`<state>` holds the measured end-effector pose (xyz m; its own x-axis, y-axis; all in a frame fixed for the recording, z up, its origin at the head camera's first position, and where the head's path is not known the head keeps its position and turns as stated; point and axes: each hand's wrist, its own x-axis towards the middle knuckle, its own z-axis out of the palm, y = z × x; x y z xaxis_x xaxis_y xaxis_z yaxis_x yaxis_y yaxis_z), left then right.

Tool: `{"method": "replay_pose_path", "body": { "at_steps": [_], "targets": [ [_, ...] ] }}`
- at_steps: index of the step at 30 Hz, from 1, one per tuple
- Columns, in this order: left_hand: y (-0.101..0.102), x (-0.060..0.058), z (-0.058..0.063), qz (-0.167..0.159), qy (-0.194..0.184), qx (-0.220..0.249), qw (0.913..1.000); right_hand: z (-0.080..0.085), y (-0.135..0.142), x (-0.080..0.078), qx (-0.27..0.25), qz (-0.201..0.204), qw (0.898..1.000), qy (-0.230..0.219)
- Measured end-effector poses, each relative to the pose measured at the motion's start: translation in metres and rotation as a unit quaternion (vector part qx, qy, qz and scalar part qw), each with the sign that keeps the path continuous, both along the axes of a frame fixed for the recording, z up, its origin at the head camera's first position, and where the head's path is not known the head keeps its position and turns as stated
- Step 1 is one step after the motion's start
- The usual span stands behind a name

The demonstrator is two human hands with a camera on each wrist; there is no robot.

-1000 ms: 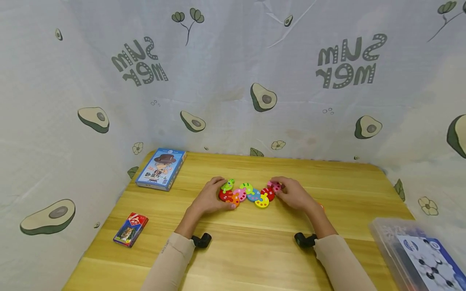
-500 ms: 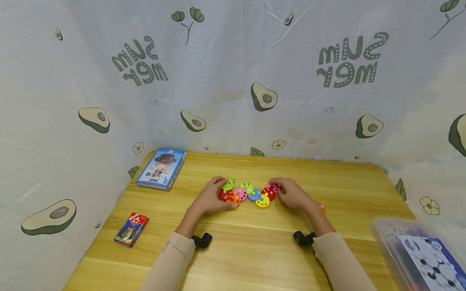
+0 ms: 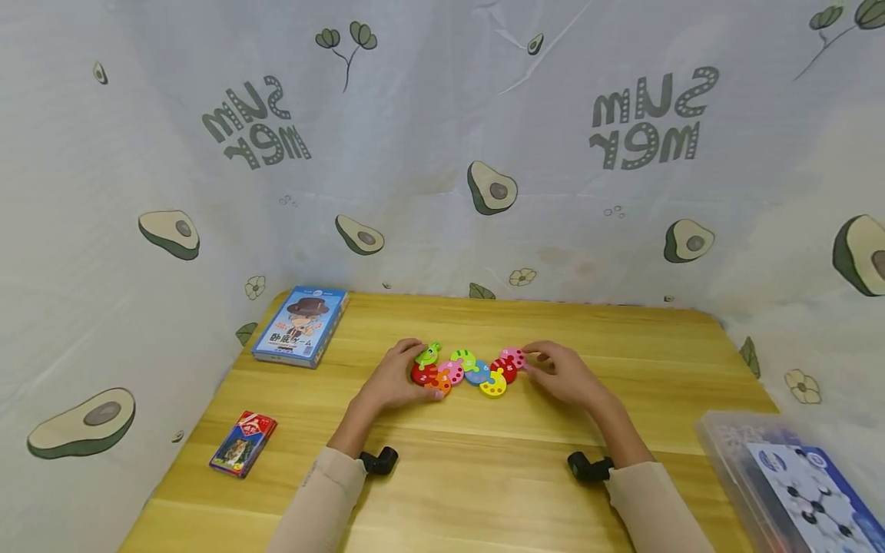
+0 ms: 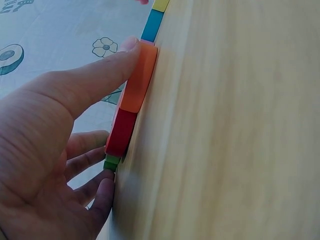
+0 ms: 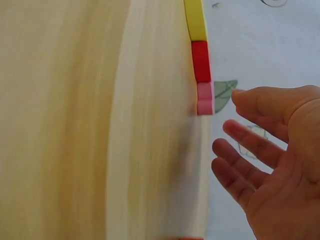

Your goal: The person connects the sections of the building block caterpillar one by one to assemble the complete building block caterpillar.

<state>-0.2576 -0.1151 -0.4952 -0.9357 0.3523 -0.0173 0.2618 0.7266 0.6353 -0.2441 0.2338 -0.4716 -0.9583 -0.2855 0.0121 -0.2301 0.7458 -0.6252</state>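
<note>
A caterpillar number puzzle [image 3: 477, 373] of several joined round pieces lies in a zigzag row on the table [image 3: 477, 476], its green head at the left. My left hand [image 3: 396, 378] holds the head end between thumb and fingers. In the left wrist view, the thumb presses the orange piece [image 4: 140, 80], while fingers reach past the red piece [image 4: 121, 132] to the green one [image 4: 111, 162]. My right hand [image 3: 565, 376] hovers by the pink tail piece [image 3: 513, 356], fingers loosely spread and holding nothing. The right wrist view shows a gap between its fingers and the pink edge [image 5: 205, 98].
A blue game box [image 3: 302, 326] sits at the back left, with a small red-and-blue card pack [image 3: 243, 444] nearer the front. At the right edge stands a clear plastic case [image 3: 733, 461]. An orange-red edge [image 5: 191, 238] shows low in the right wrist view.
My right hand has let go of the pink tail piece and drawn back to the right. My left hand keeps its place on the head end.
</note>
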Motion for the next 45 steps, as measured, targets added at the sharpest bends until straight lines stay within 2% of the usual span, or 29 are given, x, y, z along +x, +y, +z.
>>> {"method": "replay_pose_path", "body": {
  "at_steps": [8, 21, 29, 37, 45],
  "targets": [
    [-0.003, 0.001, -0.002, 0.002, 0.002, -0.002, 1.0, 0.007, 0.022, 0.022, -0.008, -0.014, 1.0, 0.022],
    [-0.002, -0.001, -0.004, 0.006, 0.002, -0.003, 1.0, 0.008, 0.056, 0.05, 0.004, -0.042, 0.999, 0.015],
    [-0.002, 0.001, -0.002, 0.003, 0.003, 0.006, 1.0, 0.006, 0.072, 0.058, 0.03, -0.078, 0.996, 0.015],
    [-0.002, 0.001, -0.002, 0.004, 0.004, 0.007, 1.0, 0.002, 0.086, 0.065, 0.027, -0.077, 0.997, -0.007],
    [-0.004, 0.002, 0.0, -0.01, -0.005, 0.005, 0.9999, -0.001, 0.09, 0.066, 0.04, -0.08, 0.996, 0.003]
  ]
}}
